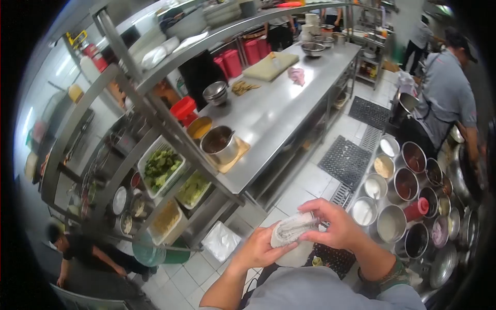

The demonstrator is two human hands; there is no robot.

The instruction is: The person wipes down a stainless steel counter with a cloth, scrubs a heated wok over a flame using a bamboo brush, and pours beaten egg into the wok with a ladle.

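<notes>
A folded whitish cloth [293, 230] is held up in front of my chest, its stacked layers showing on the side toward the right. My left hand [259, 249] grips it from the left, fingers closed along its lower edge. On the other side, my right hand [336, 226] pinches the cloth between thumb and fingers. A paler rounded part hangs just under the cloth; whether it belongs to the same cloth I cannot tell.
Steel pots of sauces and powders [405, 184] crowd the right, beside a person in grey [450, 98]. A steel counter [268, 134] runs ahead. At left, a shelf frame stands near a tub of greens [163, 168]; a person in black [82, 253] is lower left. Black mats [345, 160] lie on the tiles.
</notes>
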